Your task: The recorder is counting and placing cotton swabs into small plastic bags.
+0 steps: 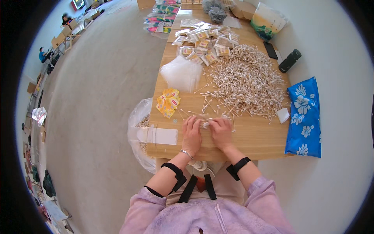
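White-tipped cotton swabs (205,122), a small bunch with thin sticks lying crosswise: where exactly are they?

Between the two hands, near the near edge of the pale wooden table (257,142), roughly midway between its left and right edges.

And how do the hands stand?

Apart from each other, fingers bent. The bare left hand (191,134) is at the bunch's left end, the bare right hand (221,132) at its right end. Whether either is pinched tight I can't tell; the fingertips are partly hidden and blurred.

Any more swabs about?

Plenty. A big, loose, tangled heap of swabs (247,82) spreads beyond the hands toward the right edge, and a clear plastic bag (133,128) with more inside sits beside the near-left corner.

What lies along the left edge?

Nearest that corner, a flat white rectangular piece (166,136). Farther up come yellow printed paper cards (168,102), then a fanned stack of clear plastic sleeves (180,74). Past those, toward the far edge, are small clear packets filled with swabs (202,45).

The right edge?

A blue fabric pouch with white flowers (304,117) by the near-right corner, and farther up a black cylindrical bottle (290,61) near a flat black phone (270,50).
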Tool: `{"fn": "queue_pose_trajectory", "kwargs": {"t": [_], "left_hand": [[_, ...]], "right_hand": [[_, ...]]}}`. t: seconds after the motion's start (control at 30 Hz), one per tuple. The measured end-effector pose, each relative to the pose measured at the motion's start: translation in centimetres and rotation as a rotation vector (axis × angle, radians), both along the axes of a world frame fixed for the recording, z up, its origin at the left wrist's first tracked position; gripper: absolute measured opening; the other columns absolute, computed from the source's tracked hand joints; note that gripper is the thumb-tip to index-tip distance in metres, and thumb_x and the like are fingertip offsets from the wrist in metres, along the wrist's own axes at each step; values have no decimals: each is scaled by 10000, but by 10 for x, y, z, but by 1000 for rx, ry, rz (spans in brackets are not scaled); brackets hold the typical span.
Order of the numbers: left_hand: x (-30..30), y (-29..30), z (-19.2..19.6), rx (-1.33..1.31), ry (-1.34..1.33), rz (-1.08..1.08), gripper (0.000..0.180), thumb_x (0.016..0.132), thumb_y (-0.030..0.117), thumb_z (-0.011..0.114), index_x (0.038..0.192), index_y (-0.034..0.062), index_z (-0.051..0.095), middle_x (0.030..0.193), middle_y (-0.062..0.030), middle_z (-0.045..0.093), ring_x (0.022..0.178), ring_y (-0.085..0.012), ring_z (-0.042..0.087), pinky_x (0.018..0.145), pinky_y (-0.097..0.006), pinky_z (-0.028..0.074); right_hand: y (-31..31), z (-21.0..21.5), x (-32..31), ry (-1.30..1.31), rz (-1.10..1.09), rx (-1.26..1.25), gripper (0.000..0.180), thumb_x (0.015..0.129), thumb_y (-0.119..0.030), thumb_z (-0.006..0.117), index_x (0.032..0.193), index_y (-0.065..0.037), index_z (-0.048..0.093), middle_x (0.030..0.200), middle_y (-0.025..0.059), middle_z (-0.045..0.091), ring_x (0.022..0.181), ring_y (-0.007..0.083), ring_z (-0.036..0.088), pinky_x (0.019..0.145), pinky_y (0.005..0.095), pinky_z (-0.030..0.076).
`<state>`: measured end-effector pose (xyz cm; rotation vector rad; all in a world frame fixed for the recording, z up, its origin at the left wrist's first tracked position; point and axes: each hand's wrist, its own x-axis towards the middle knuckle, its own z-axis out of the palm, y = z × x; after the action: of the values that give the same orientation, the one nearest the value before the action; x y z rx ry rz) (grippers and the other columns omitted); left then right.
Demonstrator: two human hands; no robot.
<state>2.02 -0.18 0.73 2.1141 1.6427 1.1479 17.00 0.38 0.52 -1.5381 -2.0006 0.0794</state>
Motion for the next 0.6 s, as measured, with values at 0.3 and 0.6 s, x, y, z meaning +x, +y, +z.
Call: {"fn": "queue_pose_trajectory", "kwargs": {"t": [0.3,0.6], "left_hand": [[-3,4,14,-51,33,113,334,805,69,591,1137,66,557,1184,-114,527,1173,-313,432,1001,-444,348],[-16,47,4,-191,95,325,415,793,179,657,1175,70,538,1065,-109,573,1031,-299,494,916,-407,368]], "right_hand": [[3,-10,45,-3,-441,132,136,815,-150,629,943,-118,658,1030,47,577,1057,265,483,950,423,339],[5,-6,43,-89,-460,136,134,831,-156,614,959,-125,638,1093,46,551,1121,246,451,996,447,303]]}}
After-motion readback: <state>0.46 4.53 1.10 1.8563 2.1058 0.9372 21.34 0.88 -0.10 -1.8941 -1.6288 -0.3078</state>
